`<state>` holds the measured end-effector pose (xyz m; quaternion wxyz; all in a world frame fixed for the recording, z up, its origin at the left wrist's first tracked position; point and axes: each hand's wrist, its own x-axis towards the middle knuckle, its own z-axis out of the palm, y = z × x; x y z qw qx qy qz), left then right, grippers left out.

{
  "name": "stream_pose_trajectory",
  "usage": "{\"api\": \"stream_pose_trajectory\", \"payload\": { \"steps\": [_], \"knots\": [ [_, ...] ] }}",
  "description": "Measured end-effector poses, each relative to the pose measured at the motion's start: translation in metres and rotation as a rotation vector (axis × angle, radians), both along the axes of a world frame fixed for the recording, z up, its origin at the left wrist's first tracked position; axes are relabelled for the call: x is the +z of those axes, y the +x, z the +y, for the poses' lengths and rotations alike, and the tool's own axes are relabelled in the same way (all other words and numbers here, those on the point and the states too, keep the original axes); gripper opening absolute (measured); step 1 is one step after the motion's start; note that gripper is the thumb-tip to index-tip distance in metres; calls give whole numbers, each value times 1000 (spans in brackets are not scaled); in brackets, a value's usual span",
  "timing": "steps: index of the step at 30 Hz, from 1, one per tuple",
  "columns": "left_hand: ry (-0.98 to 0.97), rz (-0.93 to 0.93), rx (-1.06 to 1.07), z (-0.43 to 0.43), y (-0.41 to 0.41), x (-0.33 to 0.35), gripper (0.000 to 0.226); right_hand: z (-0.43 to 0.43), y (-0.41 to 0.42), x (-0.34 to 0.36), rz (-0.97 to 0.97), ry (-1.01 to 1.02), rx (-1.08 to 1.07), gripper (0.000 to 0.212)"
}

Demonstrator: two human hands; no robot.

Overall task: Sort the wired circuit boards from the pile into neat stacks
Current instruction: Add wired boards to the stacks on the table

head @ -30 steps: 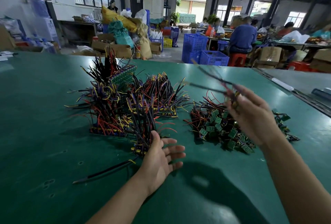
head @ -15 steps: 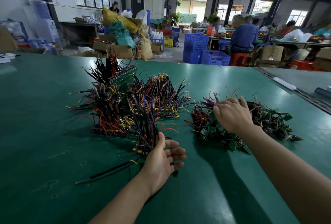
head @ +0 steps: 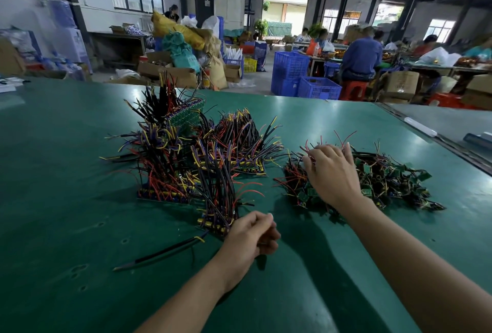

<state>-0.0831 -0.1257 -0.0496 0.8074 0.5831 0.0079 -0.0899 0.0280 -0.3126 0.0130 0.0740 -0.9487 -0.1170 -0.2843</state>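
Here, pile point(head: 383, 181) under right hand point(head: 330, 173).

Left hand point(head: 250, 234) curled into a loose fist, right hand point(head: 332, 173) palm down, fingers bent, forearms bare

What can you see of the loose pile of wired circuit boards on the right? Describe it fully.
The loose pile of wired circuit boards is a low, tangled heap of small green boards trailing thin red, black and yellow wires. It lies on the green table, apart from the stacks. The right hand rests palm-down on its left part, fingers among the wires.
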Motion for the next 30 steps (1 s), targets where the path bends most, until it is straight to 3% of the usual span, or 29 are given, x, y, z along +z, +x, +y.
{"api": "stream_pose_trajectory", "payload": {
  "steps": [4,8,11,13,14,17,19,21,24,26,28,30],
  "knots": [
    [107,-120,46,-2,-6,3,50,38,-31,-17,161,305,185,20],
    [295,-452,373,6,-21,11,48,75,-70,-48,430,363,272,19],
    [258,-558,711,29,-21,29,45,93,-83,-62,570,325,259,47],
    [278,-493,884,50,-15,34,46,101,-84,-67,599,243,194,71],
    [382,-437,926,61,-11,34,45,104,-84,-68,602,212,166,79],
    [968,-138,774,85,-3,22,22,108,-84,-72,589,185,140,81],
    [1277,45,565,89,-1,15,35,107,-85,-76,535,168,144,73],
    [1406,52,473,89,1,10,47,103,-87,-77,508,168,152,68],
    [1505,4,362,88,4,3,48,96,-88,-71,499,252,195,56],
    [1485,-21,290,86,5,0,44,90,-91,-64,519,455,241,38],
    [1319,-61,295,81,3,3,40,81,-93,-58,570,659,251,22],
    [1088,-95,308,75,1,9,43,72,-93,-56,650,825,235,22]
  ]
}}
